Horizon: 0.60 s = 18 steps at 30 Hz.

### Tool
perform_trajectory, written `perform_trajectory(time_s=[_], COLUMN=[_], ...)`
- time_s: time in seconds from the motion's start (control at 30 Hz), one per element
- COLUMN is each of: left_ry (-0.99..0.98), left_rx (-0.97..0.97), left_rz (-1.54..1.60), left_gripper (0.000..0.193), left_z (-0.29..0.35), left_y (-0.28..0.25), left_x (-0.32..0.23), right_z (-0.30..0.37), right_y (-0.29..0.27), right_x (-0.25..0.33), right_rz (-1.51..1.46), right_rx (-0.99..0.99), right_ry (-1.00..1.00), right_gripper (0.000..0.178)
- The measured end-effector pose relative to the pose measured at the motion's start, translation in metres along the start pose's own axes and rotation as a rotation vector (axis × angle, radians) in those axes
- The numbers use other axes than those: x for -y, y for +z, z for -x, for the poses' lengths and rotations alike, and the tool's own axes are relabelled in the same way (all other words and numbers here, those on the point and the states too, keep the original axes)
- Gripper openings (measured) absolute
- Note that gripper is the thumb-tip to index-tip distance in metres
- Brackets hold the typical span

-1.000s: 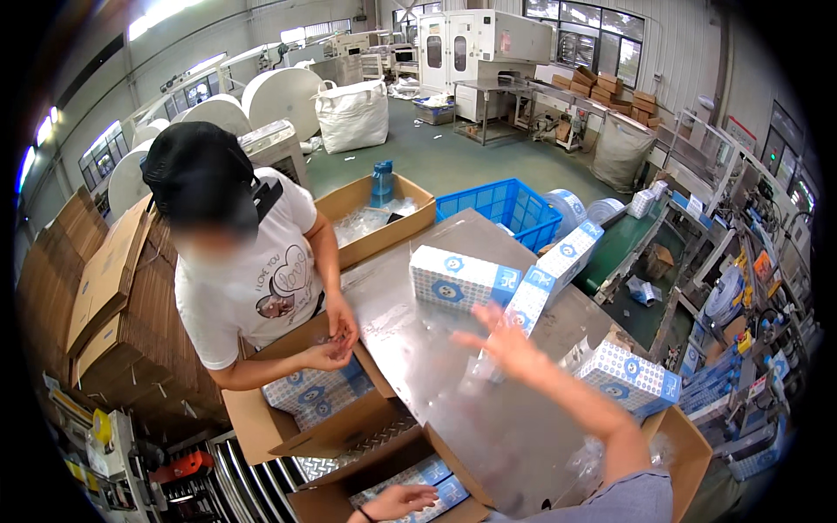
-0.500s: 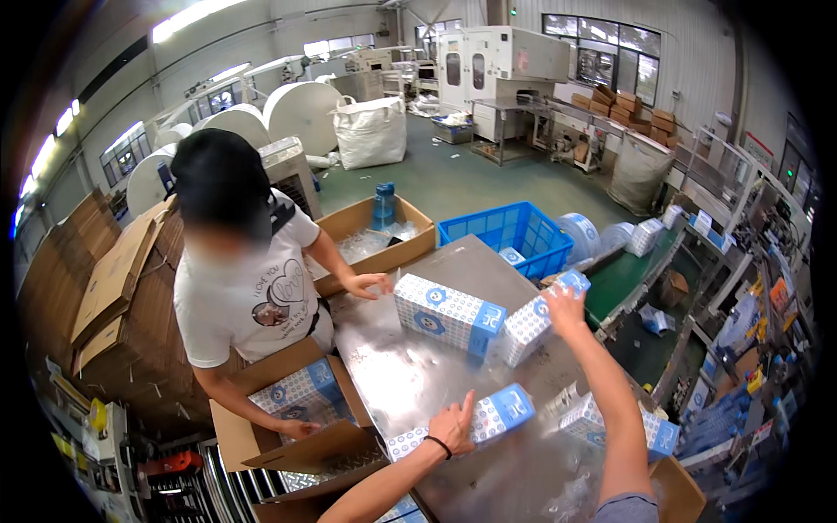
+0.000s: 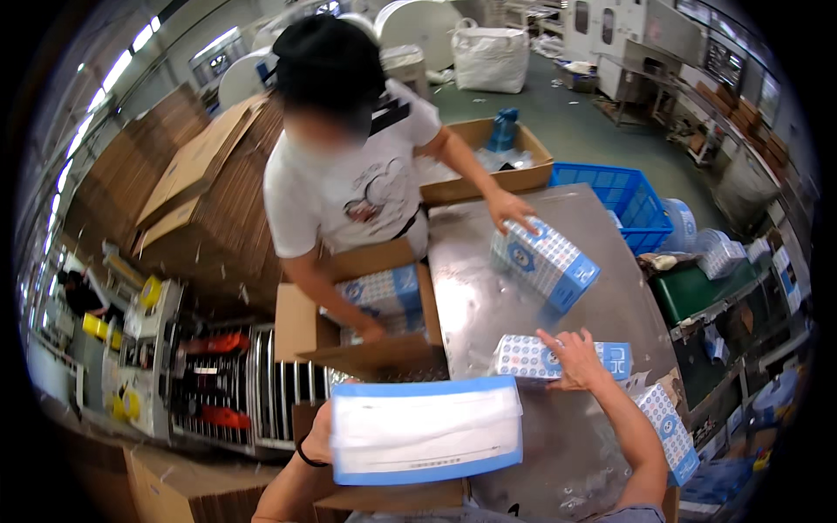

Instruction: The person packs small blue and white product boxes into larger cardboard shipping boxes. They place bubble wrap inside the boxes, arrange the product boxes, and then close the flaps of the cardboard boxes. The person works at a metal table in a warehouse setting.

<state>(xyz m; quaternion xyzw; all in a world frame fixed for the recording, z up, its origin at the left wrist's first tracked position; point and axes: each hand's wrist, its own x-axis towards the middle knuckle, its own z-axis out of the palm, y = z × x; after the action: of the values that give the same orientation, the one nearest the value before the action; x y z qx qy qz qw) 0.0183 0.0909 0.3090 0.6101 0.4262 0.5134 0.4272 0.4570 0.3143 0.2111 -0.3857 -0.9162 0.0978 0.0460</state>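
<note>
My left hand (image 3: 321, 434) grips one end of a white pack (image 3: 425, 431) with blue edges, raised close in front of me. Its fingers are partly hidden behind the pack. My right hand (image 3: 577, 362) is closed over a patterned blue-and-white pack (image 3: 523, 357) lying on the metal table (image 3: 462, 261). Another patterned pack (image 3: 667, 427) is by my right forearm. Across the table, a co-worker's hand (image 3: 510, 209) rests on a larger patterned pack (image 3: 545, 261). Their other hand reaches into an open cardboard carton (image 3: 301, 318) with patterned packs (image 3: 379, 292) inside.
A blue plastic crate (image 3: 641, 209) and an open cardboard box (image 3: 523, 179) stand beyond the table. Right of it runs a green conveyor (image 3: 711, 292). Rollers (image 3: 275, 375) lie left, below stacked flat cardboard (image 3: 205, 187). Another carton (image 3: 205, 488) sits at lower left.
My left hand has lifted its pack off the table toward me. My right hand has drawn its pack nearer. The co-worker's hand has come down on the larger pack. My view has swung left.
</note>
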Motion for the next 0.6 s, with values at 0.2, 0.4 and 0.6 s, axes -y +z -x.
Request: perform_trajectory(time_s=[0.2,0.4,0.6], left_ry=[-0.166,-0.451,-0.775], left_rx=[0.025,0.393,0.264], left_rz=[-0.534,-0.973,-0.344], left_gripper=[0.067,0.09,0.063], left_z=[0.095,0.172,0.105], left_y=[-0.031,0.037,0.038], left_x=[0.043,0.177,0.307], right_z=[0.002,0.011,-0.046], right_y=[-0.013,-0.053,-0.034], right_x=[0.054,0.091,0.233], right_rz=[-0.188,-0.71,-0.524], right_rx=[-0.175,-0.725,-0.514], right_ry=[0.059,0.019,-0.381], right_gripper=[0.101,0.109,0.092])
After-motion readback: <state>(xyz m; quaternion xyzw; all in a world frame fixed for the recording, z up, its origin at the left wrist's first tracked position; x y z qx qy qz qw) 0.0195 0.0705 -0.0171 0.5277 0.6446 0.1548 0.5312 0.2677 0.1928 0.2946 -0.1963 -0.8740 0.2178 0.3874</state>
